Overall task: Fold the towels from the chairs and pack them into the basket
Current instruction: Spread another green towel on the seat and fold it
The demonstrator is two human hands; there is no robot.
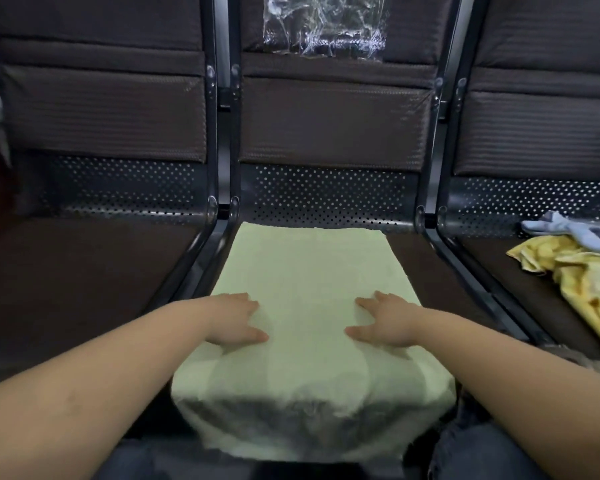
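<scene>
A pale green towel (305, 268) lies spread flat on the middle chair seat, its near end hanging over the front edge. My left hand (234, 318) rests flat on the towel's left part, fingers straight and pointing inward. My right hand (383, 320) lies flat on the right part in the same way. A crumpled yellow towel (582, 275) sits on the right chair seat, with a light blue towel (565, 230) bunched behind it. No basket is in view.
Three dark brown padded chairs stand in a row, joined by black metal frames (219, 216). The left seat (77, 271) is bare. Clear plastic wrap (323, 26) clings to the middle backrest. My knees in dark jeans show at the bottom edge.
</scene>
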